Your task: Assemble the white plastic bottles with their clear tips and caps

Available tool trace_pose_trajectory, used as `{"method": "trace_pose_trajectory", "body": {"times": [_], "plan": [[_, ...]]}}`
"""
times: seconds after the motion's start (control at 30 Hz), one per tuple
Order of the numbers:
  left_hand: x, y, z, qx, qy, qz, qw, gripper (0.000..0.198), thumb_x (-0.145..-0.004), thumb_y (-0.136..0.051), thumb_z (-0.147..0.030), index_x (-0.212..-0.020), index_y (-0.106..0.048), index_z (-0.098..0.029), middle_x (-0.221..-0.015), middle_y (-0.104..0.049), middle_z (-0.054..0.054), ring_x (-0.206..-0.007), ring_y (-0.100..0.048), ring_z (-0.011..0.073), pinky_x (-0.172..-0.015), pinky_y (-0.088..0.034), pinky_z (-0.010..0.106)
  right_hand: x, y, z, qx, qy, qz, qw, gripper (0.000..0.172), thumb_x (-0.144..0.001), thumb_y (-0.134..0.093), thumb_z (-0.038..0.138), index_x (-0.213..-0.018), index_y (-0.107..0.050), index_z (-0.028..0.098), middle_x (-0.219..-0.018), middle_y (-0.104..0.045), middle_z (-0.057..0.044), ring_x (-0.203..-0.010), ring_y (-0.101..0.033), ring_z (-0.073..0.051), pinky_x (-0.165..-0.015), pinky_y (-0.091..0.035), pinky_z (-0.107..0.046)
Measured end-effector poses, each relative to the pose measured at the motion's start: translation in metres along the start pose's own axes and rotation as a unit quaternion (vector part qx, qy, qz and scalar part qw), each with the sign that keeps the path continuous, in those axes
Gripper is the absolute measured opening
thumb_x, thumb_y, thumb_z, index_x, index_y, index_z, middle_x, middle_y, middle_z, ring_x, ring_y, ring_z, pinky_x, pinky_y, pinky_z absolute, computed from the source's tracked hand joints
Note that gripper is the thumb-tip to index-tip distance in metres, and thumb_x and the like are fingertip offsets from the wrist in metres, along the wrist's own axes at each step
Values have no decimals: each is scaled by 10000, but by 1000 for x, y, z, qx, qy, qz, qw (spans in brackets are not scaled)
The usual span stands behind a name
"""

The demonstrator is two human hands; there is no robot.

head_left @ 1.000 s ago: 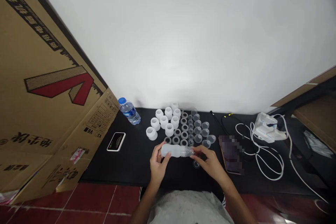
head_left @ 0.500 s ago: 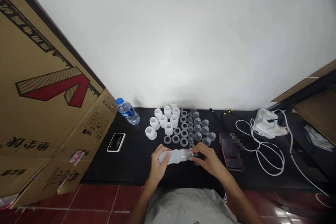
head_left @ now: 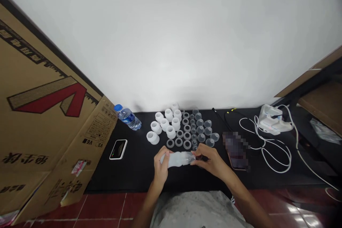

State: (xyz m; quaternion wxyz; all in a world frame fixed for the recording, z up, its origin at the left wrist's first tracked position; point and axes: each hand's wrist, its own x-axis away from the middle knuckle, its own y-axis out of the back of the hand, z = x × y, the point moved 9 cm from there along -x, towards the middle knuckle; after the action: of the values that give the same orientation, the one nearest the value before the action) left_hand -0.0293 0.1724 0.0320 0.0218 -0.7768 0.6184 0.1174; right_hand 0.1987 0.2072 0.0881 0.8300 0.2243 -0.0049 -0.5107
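Observation:
A translucent white plastic bottle (head_left: 175, 159) lies sideways between my hands above the table's near part. My left hand (head_left: 161, 165) is wrapped round its wider end, thumb on top. At the other end is a clear tapered tip (head_left: 190, 157), which the thumb and fingers of my right hand (head_left: 208, 156) pinch. Just beyond my hands stand several short white bottles (head_left: 171, 131). Right of them lie rows of grey rings (head_left: 187, 136), small clear round parts (head_left: 194, 137) and clear domed pieces (head_left: 201, 138). My right fingers hide the very end of the tip.
A water bottle (head_left: 128, 117) leans at the back left, near a large cardboard box (head_left: 53, 131). A white-edged device (head_left: 118, 149) lies on the black table (head_left: 128, 174). Right of my hands are a phone (head_left: 235, 151), a white cable (head_left: 276, 171) and a white plug unit (head_left: 272, 119).
My hands stay on the bottle and its clear tip. My left thumb has shifted slightly, and the right fingers sit a little closer over the tip. The camera view has tilted slightly.

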Motion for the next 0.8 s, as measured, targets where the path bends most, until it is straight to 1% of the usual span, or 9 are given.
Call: {"method": "trace_pose_trajectory", "body": {"times": [0.13,0.27,0.33,0.4,0.47,0.6,0.7,0.77,0.8], "plan": [[6,1,-15,-26,-40,-9,999,405,-1069,-562,-467,-885,-809,-204,-752,-626,54,-708,-583,229,-646,-408,324,1,4,-8,-34,-58,15,998,397,-887,-850,587,-810,-715,222,-857,-701,-22,-798,-670,-201,-763,-558,-311],[24,-2,-28,-66,-73,-6,995,216,-906,-784,-440,-946,-852,-240,-809,-722,95,-738,-629,286,-671,-490,383,13,8,-38,-146,-158,40,976,486,-730,-951,591,-718,-650,210,-734,-689,20,-734,-687,-193,-734,-562,-312],[30,-5,-29,-67,-64,6,996,250,-797,-891,-409,-997,-874,-261,-839,-752,106,-750,-660,309,-690,-537,415,19,11,-51,-193,-185,43,963,509,-686,-970,587,-732,-635,206,-726,-701,18,-692,-686,-187,-674,-551,-298],[32,-9,-29,-71,-44,31,996,331,-744,-937,-372,-1057,-881,-280,-892,-771,114,-794,-696,331,-735,-577,441,24,12,-59,-218,-200,45,954,503,-698,-964,577,-777,-635,205,-729,-712,16,-657,-683,-179,-641,-541,-290],[30,-17,-31,-90,-22,86,992,408,-774,-923,-346,-1175,-861,-305,-1006,-790,117,-893,-731,352,-817,-600,458,26,13,-61,-225,-206,33,952,501,-729,-946,586,-810,-629,206,-720,-703,21,-621,-664,-164,-623,-528,-280],[25,-36,-35,-105,20,221,969,563,-892,-827,-330,-1445,-724,-359,-1235,-791,102,-1077,-755,360,-946,-612,466,20,10,-55,-210,-192,-28,958,521,-778,-910,634,-839,-612,210,-716,-663,31,-610,-621,-140,-587,-493,-249],[26,-37,-32,-57,59,233,969,601,-898,-824,-345,-1484,-694,-337,-1360,-763,119,-1223,-728,389,-1061,-586,504,12,-4,-52,-214,-193,-41,957,501,-864,-837,656,-878,-602,214,-697,-661,29,-577,-602,-126,-528,-465,-223],[32,-38,-24,-5,102,225,969,565,-927,-799,-386,-1477,-693,-310,-1331,-770,139,-1128,-769,372,-1009,-616,498,7,-12,-51,-226,-196,-40,953,484,-933,-756,674,-912,-591,220,-659,-657,33,-513,-558,-110,-458,-406,-199],[36,-41,-18,27,129,224,966,545,-952,-771,-422,-1475,-685,-296,-1278,-782,145,-1009,-796,344,-914,-650,472,4,-15,-50,-231,-194,-35,953,475,-957,-725,677,-937,-593,221,-659,-661,33,-493,-539,-103,-437,-384,-192]]}}
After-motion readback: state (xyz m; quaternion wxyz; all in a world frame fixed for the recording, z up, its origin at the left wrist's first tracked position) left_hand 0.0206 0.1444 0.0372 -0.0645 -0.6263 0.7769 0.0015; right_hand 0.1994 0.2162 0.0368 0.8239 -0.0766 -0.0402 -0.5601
